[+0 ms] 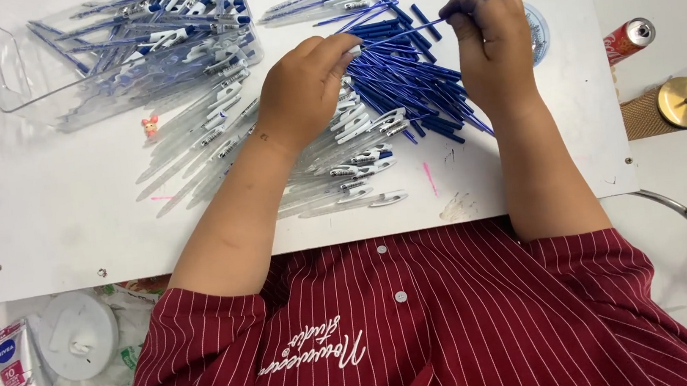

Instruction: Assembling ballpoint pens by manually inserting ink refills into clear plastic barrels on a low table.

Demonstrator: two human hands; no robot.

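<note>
Head view: a thin blue ink refill (403,35) is being pinched between left hand (303,87) and right hand (489,37), above glossy blue refills (418,91) piled at twelve o'clock on the white bench (75,230), clear plastic pen barrels (342,176) beside them.

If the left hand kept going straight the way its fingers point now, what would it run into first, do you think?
The left hand points toward the pile of blue refills, so it would likely meet those first; it already touches the one refill held between both hands.

Refills pile (422,91) right of pen barrels (340,163); bin (16,74) far left, w/ pens.
</note>
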